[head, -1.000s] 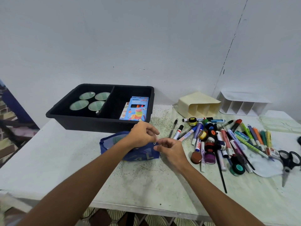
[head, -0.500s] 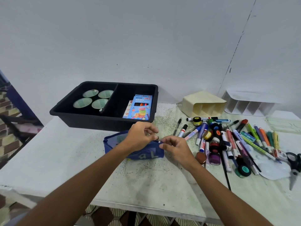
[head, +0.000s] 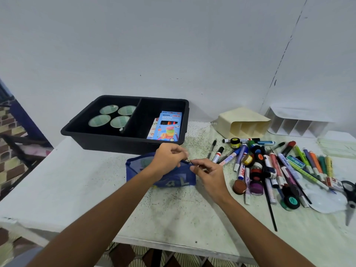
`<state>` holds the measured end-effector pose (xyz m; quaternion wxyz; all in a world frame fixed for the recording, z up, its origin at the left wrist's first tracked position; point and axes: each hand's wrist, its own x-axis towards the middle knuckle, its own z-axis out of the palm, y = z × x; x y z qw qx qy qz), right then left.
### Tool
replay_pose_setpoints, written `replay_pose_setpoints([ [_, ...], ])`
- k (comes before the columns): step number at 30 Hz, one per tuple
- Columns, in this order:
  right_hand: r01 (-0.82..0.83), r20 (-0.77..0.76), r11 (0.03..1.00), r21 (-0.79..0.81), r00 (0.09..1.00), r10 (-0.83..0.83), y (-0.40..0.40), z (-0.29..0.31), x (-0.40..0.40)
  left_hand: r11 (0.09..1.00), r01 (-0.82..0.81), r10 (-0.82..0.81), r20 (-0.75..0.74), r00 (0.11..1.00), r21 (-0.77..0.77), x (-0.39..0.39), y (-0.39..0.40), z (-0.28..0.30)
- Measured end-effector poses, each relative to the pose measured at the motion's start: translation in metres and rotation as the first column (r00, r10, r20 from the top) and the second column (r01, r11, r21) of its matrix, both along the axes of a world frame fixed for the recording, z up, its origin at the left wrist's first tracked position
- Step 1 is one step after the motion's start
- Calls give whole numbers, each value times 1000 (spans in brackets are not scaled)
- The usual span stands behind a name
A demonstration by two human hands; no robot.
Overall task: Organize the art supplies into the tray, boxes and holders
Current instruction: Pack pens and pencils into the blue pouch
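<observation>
A: Head view — both hands are working at the blue mesh pouch point(head: 174, 181), which is lying on the white table point(head: 57, 182) just in front of the black tray point(head: 100, 135).

B: Where are the fingers sitting on it?

A: The left hand point(head: 169, 157) is curling over the pouch's top edge, thumb and forefinger pinching the small metal zipper pull point(head: 189, 161). The right hand point(head: 209, 174) is pinching the pouch's right end, just beside that pull. The fingertips of the two hands are nearly touching; the pouch body is hanging below and left of them, partly hidden by the left wrist.

B: Tray contents?

A: Four round green-lidded tins point(head: 115, 116) are lying in the left compartment; a box of neon coloured pencils point(head: 167, 126) is leaning in the right one, over another packet I cannot identify.

B: To the right?

A: A loose heap of markers point(head: 275, 166) and small paint pots, well apart from the pouch. Scissors point(head: 350, 193) are lying at the far edge. A cream holder point(head: 242, 122) and a white holder point(head: 296, 122) are lying on their sides behind the heap.
</observation>
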<state>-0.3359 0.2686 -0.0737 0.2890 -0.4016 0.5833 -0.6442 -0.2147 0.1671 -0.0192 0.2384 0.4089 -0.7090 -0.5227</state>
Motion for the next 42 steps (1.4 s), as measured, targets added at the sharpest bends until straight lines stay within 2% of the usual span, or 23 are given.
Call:
replay_pose_setpoints([
  [8,13,-29,1000,-20,999,-13,0,-4,4,997,-35,31,56,998,74,-3,-2,4],
  [12,15,-23,1000,26,1000,-14,0,-3,6,995,-27,20,70,997,101,-3,-3,5],
  [18,2,-205,997,83,979,15,-1,-4,0,996,-55,48,95,994,72,-2,-4,3],
  [23,-13,-128,996,93,991,25,2,-3,-2,980,-173,170,38,985,94,-7,1,0],
  [25,-20,-102,996,89,994,30,2,-2,-2,979,-197,195,42,980,48,-7,0,-4],
  [30,-6,-99,996,93,995,15,2,-3,-5,965,-182,206,113,972,-191,6,-1,-5],
  [35,51,-129,993,104,991,-38,0,-9,-16,863,-117,232,179,956,-492,39,-7,-5],
  [37,56,-151,993,105,988,-39,-2,-9,-14,844,-111,247,195,949,-525,51,-10,-6],
  [42,62,-163,995,75,985,-49,-6,-12,-10,860,-127,235,162,958,-493,73,-18,-10],
])
